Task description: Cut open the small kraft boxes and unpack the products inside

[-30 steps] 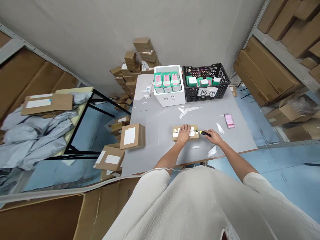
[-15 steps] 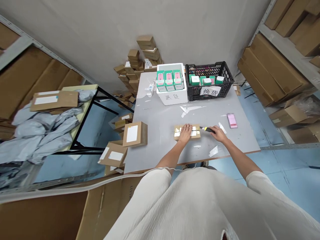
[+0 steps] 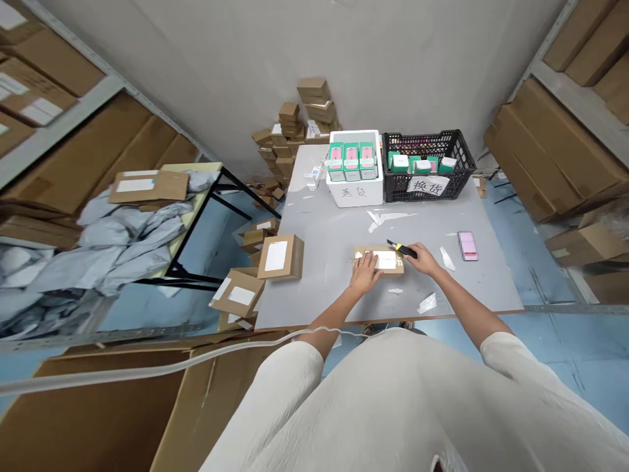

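A small taped cardboard box (image 3: 392,262) with a white label lies on the grey table (image 3: 324,255). My left hand (image 3: 364,273) rests flat on the left part of this box, fingers spread. In my right hand (image 3: 422,258) is a black and yellow utility knife (image 3: 405,250), gripped by its handle. The knife points left, with its blade end above the box's far right edge. Whether the blade touches the box I cannot tell.
A white bin (image 3: 354,194) of green and pink boxes and a black crate (image 3: 427,176) stand at the back. Left is another carton (image 3: 282,257); right lies a pink-screened phone (image 3: 468,246). Paper scraps (image 3: 427,303) litter the table. A white cable (image 3: 196,362) crosses in front.
My right hand has lifted the knife from the box's right end to its far right edge. My left hand has shifted slightly toward the box's near left. The camera view has turned left.
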{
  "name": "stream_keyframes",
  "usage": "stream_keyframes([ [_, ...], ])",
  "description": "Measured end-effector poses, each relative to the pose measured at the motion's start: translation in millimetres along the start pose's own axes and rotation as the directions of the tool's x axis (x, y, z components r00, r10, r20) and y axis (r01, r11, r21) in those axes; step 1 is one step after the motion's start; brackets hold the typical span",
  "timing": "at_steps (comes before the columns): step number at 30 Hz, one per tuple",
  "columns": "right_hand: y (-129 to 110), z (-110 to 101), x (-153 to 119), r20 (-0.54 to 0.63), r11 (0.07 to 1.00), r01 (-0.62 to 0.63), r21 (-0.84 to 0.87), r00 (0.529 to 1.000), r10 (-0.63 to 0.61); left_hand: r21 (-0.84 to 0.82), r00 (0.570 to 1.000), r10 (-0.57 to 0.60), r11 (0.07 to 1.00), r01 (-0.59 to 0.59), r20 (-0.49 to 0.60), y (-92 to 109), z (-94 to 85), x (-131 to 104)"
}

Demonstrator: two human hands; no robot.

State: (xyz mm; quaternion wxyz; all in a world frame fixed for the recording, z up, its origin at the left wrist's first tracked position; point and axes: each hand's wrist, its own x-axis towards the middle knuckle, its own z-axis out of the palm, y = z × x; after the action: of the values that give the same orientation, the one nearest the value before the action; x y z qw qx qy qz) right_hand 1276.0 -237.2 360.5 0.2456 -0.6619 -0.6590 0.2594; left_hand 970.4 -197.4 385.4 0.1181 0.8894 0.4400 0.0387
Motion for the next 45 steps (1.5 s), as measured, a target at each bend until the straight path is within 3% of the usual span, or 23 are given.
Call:
stream_keyframes([
  [5,-48.5,19.1,36.3,0.110,0.994,0.071,-0.078,0.992,-0.062,0.029,0.997,-0.078,0.997,0.077,0.022,-7.4,-12.4,-24.8],
  [10,-75.0,19.3,37.1,0.147,0.987,0.036,-0.157,0.989,-0.012,-0.021,0.963,-0.242,0.969,0.246,0.122,-9.2,-16.2,-24.2],
  [17,-69.6,11.3,19.8,0.099,0.983,-0.123,-0.139,0.986,0.138,-0.142,0.963,-0.245,0.955,0.260,0.114,-12.2,-14.9,-10.7],
  [24,-60.4,29.2,-13.0,0.079,0.952,-0.247,0.178,0.968,0.237,-0.301,0.981,-0.176,0.934,0.192,0.080,-6.0,-12.3,9.9],
  [28,-58.5,34.8,-19.9,0.123,0.908,-0.264,0.325,0.964,0.237,-0.240,0.972,-0.196,0.945,0.221,0.127,4.9,-13.4,20.8],
  [34,-45.9,25.0,-11.7,-0.047,0.879,-0.280,0.386,0.946,0.322,-0.087,0.954,-0.260,0.958,0.275,0.151,42.8,-9.7,28.4],
  [39,-35.8,18.3,-2.5,-0.120,0.885,-0.250,0.392,0.940,0.318,-0.013,0.962,-0.154,0.987,0.161,0.227,53.7,-0.8,22.6],
  [45,-38.4,19.1,0.9,-0.130,0.895,-0.224,0.386,0.947,0.293,-0.018,0.938,0.105,0.994,-0.105,0.329,33.3,-6.3,23.0],
])
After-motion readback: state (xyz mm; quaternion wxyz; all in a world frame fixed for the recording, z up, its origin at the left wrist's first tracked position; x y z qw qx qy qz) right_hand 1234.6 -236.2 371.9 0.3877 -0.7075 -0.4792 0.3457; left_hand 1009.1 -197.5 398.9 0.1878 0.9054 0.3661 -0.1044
